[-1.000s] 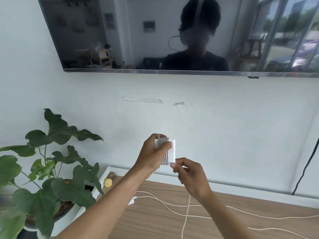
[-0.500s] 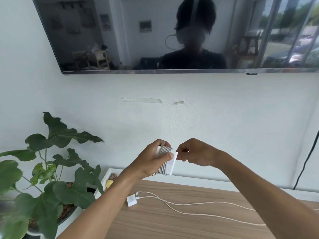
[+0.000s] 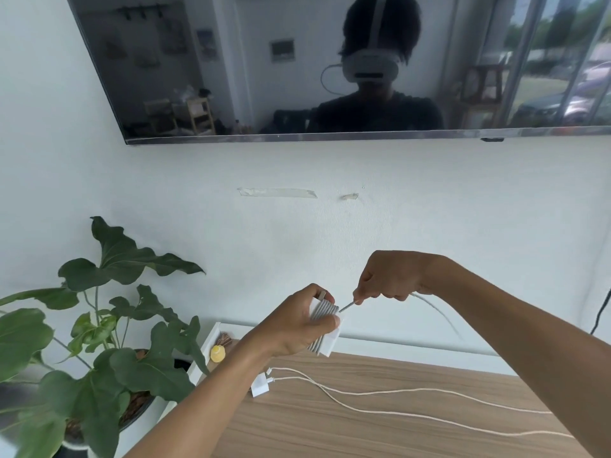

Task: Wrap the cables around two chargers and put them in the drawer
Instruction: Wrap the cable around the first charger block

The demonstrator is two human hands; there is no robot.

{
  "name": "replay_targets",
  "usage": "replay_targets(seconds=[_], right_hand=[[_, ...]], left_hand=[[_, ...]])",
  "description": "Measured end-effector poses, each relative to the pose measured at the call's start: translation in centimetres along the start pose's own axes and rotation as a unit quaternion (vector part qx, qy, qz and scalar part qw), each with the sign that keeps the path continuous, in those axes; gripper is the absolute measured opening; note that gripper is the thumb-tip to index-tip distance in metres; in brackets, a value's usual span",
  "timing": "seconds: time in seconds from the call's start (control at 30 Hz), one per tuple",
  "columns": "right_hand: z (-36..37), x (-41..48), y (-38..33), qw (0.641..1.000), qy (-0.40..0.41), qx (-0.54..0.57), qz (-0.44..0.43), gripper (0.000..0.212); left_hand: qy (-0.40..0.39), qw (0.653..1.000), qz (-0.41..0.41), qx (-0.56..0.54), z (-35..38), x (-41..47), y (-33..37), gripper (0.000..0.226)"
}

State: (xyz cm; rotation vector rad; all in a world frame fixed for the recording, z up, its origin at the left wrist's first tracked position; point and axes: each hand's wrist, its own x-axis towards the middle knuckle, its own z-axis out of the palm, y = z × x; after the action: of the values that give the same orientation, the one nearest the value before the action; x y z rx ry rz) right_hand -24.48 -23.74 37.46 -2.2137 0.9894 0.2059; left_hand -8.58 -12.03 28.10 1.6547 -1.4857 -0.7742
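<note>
My left hand [image 3: 297, 325] grips a white square charger [image 3: 329, 342] held up in front of the wall, with several turns of grey-white cable wound around it. Just up and to the right, my right hand [image 3: 386, 279] pinches the loose run of that cable [image 3: 436, 310], which curves away blurred to the right. A second, smaller white charger [image 3: 259, 385] lies on the wooden top [image 3: 347, 424] below, its cream cable [image 3: 396, 391] trailing off to the right. No drawer is visible.
A leafy potted plant [image 3: 99, 342] stands at the left. A small yellow object [image 3: 218, 353] sits at the unit's white left end. A dark television [image 3: 330, 77] hangs on the wall above. A black cord [image 3: 601, 312] hangs at the far right.
My right hand has swung from below the charger up and over to its upper right, carrying the cable around it. The left hand holding the charger has dropped slightly.
</note>
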Motion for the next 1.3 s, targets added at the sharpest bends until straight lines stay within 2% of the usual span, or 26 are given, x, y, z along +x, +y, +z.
replay_targets(seconds=[0.07, 0.17, 0.3, 0.43, 0.5, 0.6, 0.7, 0.83, 0.97, 1.07, 1.17, 1.3], right_hand=[[0.3, -0.2, 0.0, 1.000, 0.012, 0.007, -0.012, 0.020], [1.0, -0.4, -0.2, 0.995, 0.074, 0.040, -0.046, 0.019], [2.9, -0.1, -0.1, 0.977, 0.182, 0.078, -0.074, 0.026], [6.7, -0.5, 0.0, 0.929, 0.327, 0.082, -0.149, 0.025], [8.9, -0.9, -0.2, 0.902, 0.369, 0.127, -0.186, 0.026], [11.7, -0.3, -0.2, 0.880, 0.407, 0.160, -0.187, 0.035], [12.6, 0.5, 0.7, 0.870, 0.411, 0.216, -0.167, 0.036], [12.2, 0.8, 1.1, 0.878, 0.384, 0.230, -0.168, 0.035], [12.5, 0.9, 0.8, 0.879, 0.367, 0.225, -0.204, 0.038], [12.9, 1.0, 1.3, 0.878, 0.372, 0.213, -0.212, 0.037], [13.9, 0.6, 1.6, 0.860, 0.402, 0.212, -0.231, 0.035], [15.2, 0.2, 1.9, 0.837, 0.430, 0.252, -0.225, 0.022]], left_hand=[[-0.002, 1.000, 0.007, -0.007, 0.1, 0.1, 0.0, 0.024], [0.002, 0.999, -0.003, -0.054, 0.2, 0.5, 0.1, 0.021], [0.076, 0.987, -0.031, -0.135, 0.2, 1.3, 0.5, 0.027], [0.148, 0.949, -0.083, -0.264, 0.5, 2.2, 1.3, 0.027], [0.158, 0.942, -0.087, -0.283, 0.6, 2.6, 1.5, 0.019], [0.179, 0.936, -0.102, -0.287, 1.1, 2.6, 1.6, 0.009], [0.166, 0.931, -0.131, -0.297, 1.5, 2.5, 2.0, 0.008], [0.163, 0.920, -0.180, -0.308, 1.5, 2.5, 2.2, 0.014], [0.190, 0.913, -0.151, -0.327, 1.7, 2.8, 2.1, 0.024], [0.209, 0.916, -0.138, -0.313, 1.7, 2.8, 2.0, 0.018], [0.230, 0.911, -0.147, -0.309, 1.3, 2.8, 1.8, 0.014], [0.227, 0.913, -0.142, -0.307, 1.2, 2.8, 1.7, 0.012]])
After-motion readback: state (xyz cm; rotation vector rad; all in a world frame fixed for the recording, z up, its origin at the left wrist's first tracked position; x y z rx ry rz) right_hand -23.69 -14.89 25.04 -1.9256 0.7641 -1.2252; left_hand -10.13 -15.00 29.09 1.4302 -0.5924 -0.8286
